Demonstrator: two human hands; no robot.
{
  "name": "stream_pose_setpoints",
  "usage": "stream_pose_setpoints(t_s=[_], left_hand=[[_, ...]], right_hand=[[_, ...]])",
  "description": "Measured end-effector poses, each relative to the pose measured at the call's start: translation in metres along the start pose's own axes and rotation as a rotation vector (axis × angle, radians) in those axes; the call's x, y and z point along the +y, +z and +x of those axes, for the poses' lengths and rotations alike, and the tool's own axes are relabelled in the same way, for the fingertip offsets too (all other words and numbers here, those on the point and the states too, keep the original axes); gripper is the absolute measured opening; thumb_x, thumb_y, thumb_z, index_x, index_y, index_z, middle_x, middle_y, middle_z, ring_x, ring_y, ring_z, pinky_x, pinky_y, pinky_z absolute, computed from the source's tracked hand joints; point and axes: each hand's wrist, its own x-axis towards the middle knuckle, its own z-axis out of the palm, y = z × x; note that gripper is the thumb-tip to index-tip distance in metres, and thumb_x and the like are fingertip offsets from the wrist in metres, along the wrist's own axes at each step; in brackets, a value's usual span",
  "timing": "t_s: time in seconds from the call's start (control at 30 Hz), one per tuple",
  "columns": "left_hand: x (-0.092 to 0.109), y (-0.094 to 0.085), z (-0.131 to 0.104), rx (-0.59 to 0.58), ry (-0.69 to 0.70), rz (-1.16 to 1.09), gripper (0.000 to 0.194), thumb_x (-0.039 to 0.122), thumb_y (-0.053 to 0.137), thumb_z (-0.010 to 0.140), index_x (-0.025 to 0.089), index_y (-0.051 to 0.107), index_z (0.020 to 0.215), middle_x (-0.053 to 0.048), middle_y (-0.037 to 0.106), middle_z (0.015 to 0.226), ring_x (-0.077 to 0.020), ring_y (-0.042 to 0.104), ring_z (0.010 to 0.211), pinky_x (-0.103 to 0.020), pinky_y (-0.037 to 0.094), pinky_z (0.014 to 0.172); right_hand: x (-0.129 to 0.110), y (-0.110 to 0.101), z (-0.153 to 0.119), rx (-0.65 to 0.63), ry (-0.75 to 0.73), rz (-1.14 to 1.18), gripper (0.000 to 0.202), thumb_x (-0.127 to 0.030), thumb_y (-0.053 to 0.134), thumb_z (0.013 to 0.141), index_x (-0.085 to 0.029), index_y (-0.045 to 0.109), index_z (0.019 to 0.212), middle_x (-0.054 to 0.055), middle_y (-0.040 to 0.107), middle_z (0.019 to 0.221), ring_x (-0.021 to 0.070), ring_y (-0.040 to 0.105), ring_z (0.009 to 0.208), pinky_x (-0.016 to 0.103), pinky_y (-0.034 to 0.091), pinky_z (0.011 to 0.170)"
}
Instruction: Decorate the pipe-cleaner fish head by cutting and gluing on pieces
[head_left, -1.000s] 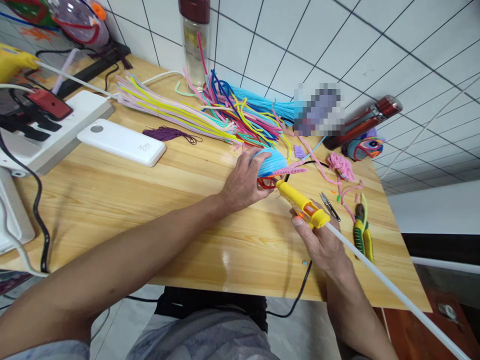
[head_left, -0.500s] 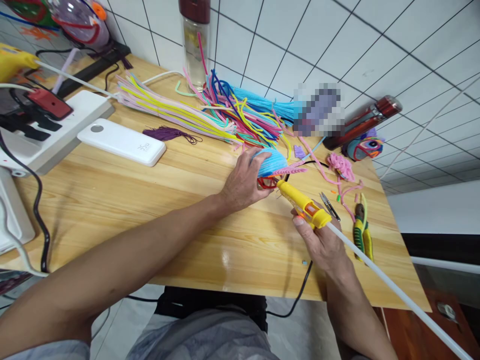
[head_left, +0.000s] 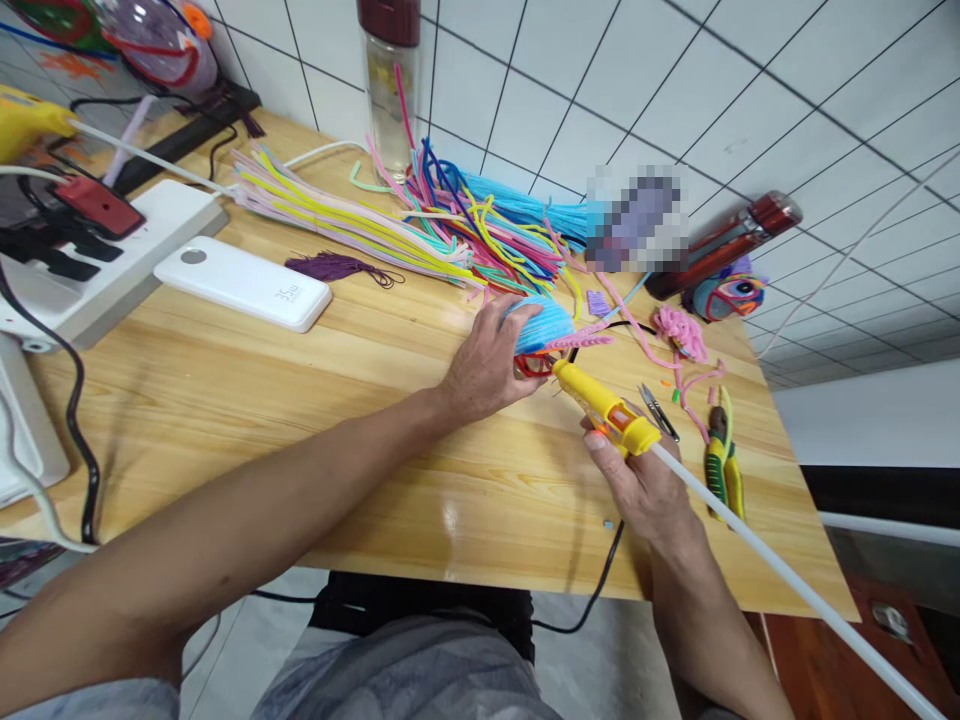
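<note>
My left hand (head_left: 486, 362) is wrapped round a blue fuzzy craft piece (head_left: 546, 324) with red loops below it and a pink braided strip at its right side. My right hand (head_left: 641, 480) grips a yellow glue gun (head_left: 604, 402), whose nozzle points left at the red part of the craft piece. Whether the nozzle touches it is too small to tell. From the gun's rear a long white glue stick (head_left: 787, 578) runs down to the right. Small scissors (head_left: 659, 413) lie just beyond my right hand.
Bundles of coloured pipe cleaners (head_left: 352, 222) lie along the back of the wooden table (head_left: 375, 480). A white power bank (head_left: 244, 283) and power strip (head_left: 161, 225) are at left. Pliers (head_left: 721, 460), a pink fuzzy coil (head_left: 681, 332) and a red flask (head_left: 724, 245) are at right.
</note>
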Motion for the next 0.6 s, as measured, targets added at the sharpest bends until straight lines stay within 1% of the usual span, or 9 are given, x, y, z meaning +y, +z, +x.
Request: stream_pose_setpoints(t_s=[0.2, 0.47, 0.6], left_hand=[[0.0007, -0.0009, 0.0006, -0.032, -0.051, -0.032, 0.089, 0.034, 0.092, 0.082, 0.021, 0.042, 0.154, -0.022, 0.053, 0.156, -0.0390, 0.050, 0.153, -0.060, 0.040, 0.132], [-0.0006, 0.0010, 0.0001, -0.006, -0.037, -0.045, 0.088, 0.034, 0.092, 0.081, 0.020, 0.045, 0.153, -0.021, 0.054, 0.154, -0.0387, 0.051, 0.151, -0.061, 0.039, 0.132], [-0.0008, 0.0025, -0.0002, 0.007, -0.051, -0.066, 0.088, 0.033, 0.092, 0.081, 0.021, 0.043, 0.153, -0.021, 0.053, 0.155, -0.0393, 0.050, 0.153, -0.061, 0.040, 0.132]], right_hand=[[0.0008, -0.0009, -0.0011, 0.014, -0.027, -0.005, 0.016, -0.032, 0.059, 0.109, -0.024, 0.069, 0.099, 0.004, 0.072, 0.088, 0.0205, 0.070, 0.074, 0.033, 0.053, 0.065], [0.0007, -0.0018, -0.0002, 0.020, -0.022, 0.013, 0.014, -0.030, 0.060, 0.108, -0.024, 0.070, 0.101, 0.004, 0.073, 0.089, 0.0211, 0.072, 0.076, 0.033, 0.055, 0.067], [0.0013, -0.0050, -0.0013, 0.028, 0.014, 0.038, 0.016, -0.034, 0.062, 0.107, -0.024, 0.072, 0.099, 0.004, 0.073, 0.088, 0.0213, 0.071, 0.076, 0.033, 0.054, 0.068]])
